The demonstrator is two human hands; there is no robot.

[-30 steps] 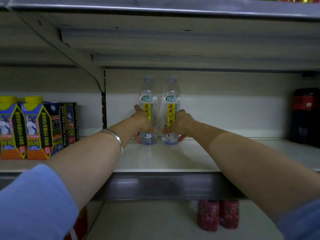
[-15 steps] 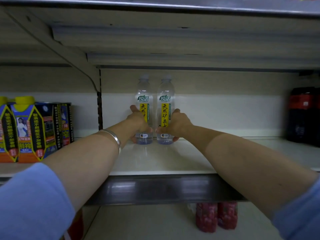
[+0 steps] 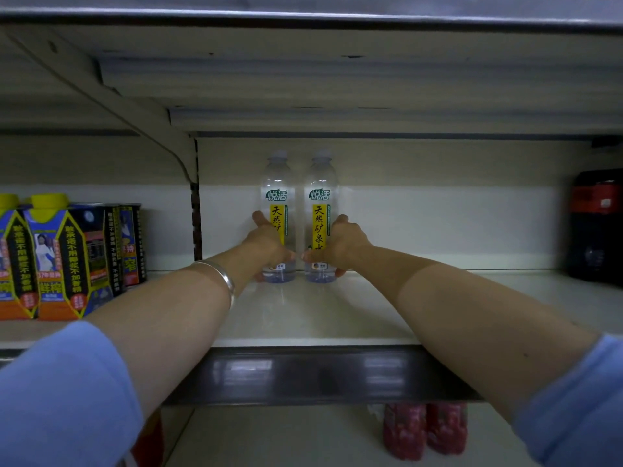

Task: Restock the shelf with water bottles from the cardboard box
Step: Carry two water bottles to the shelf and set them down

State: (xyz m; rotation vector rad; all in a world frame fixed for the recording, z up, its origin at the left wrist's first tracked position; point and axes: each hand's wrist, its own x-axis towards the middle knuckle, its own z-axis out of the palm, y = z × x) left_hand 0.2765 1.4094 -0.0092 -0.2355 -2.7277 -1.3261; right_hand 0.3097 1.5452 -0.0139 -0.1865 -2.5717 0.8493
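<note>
Two clear water bottles with yellow labels stand upright side by side at the back of the cream shelf [image 3: 303, 318]. My left hand [image 3: 266, 244] grips the lower half of the left bottle [image 3: 277, 197]. The right bottle [image 3: 321, 197] is held the same way by my right hand [image 3: 340, 246]. Both bottle bases rest on the shelf near the back wall. The cardboard box is out of view.
Blue and yellow drink cartons [image 3: 50, 257] and dark cans [image 3: 118, 244] fill the neighbouring bay on the left, past a shelf bracket [image 3: 194, 197]. Dark bottles with red labels [image 3: 596, 227] stand at the far right. Red bottles [image 3: 424, 429] sit on the shelf below.
Both hands have stayed on the two bottles at the back of the shelf. The view has shifted slightly to the right; the bottles have barely moved.
</note>
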